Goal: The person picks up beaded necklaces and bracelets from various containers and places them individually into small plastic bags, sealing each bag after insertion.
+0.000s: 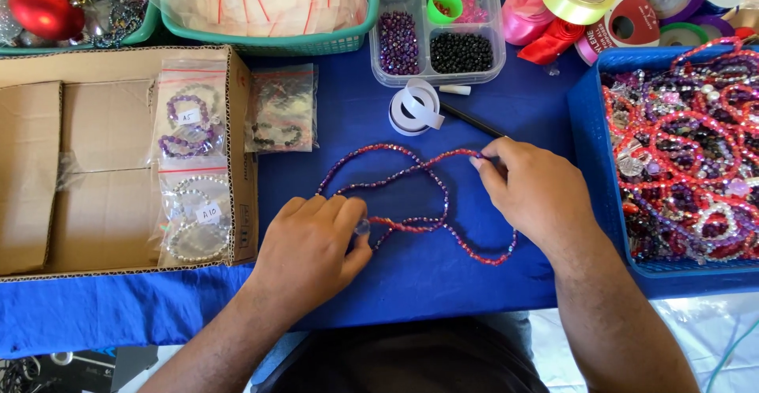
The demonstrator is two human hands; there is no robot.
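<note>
The left hand is resting palm down on the blue cloth, thumb and fingers pinching together on the near end of the bead strand beside a clear bead. At two o'clock from it, the right hand is pinching the strand's far right end between its fingertips. The purple and red strand is lying looped between the hands, its long axis running from nine to three o'clock. A cardboard box is sitting at nine o'clock, a blue tray of beads at three o'clock, and a clear bead organiser at twelve.
</note>
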